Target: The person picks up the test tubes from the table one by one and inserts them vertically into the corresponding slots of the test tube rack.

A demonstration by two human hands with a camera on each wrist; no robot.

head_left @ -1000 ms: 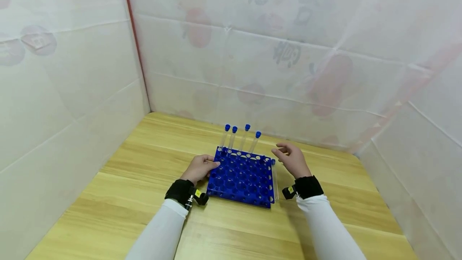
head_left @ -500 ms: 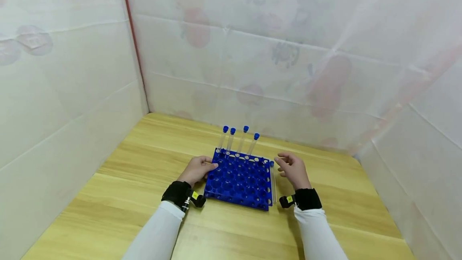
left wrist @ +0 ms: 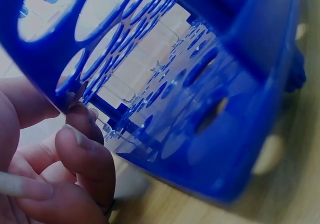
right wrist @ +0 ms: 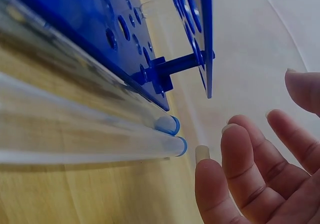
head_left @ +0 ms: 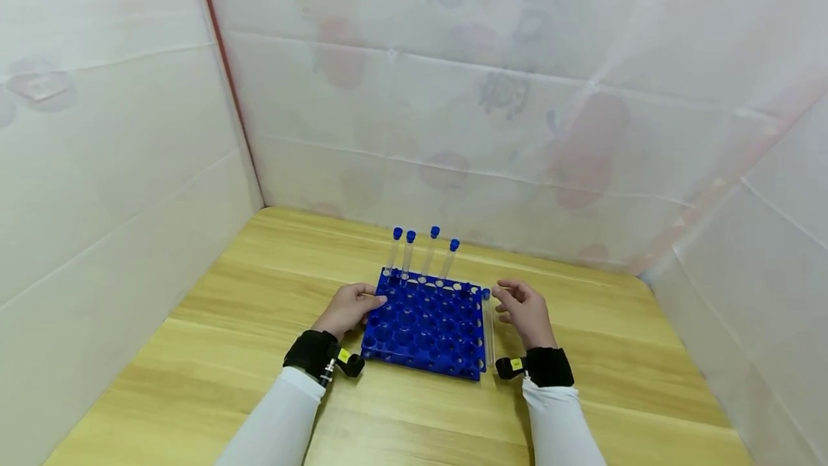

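Blue plastic tube rack [head_left: 423, 326] sits on the wooden table [head_left: 226, 351], its left edge pinched by the left hand [head_left: 346, 308]. The right hand [head_left: 524, 308], fingers loose and empty, hovers just right of two tubes [right wrist: 100, 134] lying beside the rack.

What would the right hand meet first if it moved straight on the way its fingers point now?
Probably the clear tubes lying on the table beside the blue rack. The right hand is open, fingers close to the tube ends; depth is uncertain.

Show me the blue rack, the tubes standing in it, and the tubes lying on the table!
blue rack [head_left: 423, 333], head view, its holed top.
standing tubes [head_left: 407, 257], head view, one tube's clear middle.
lying tubes [right wrist: 75, 139], right wrist view, a clear side.
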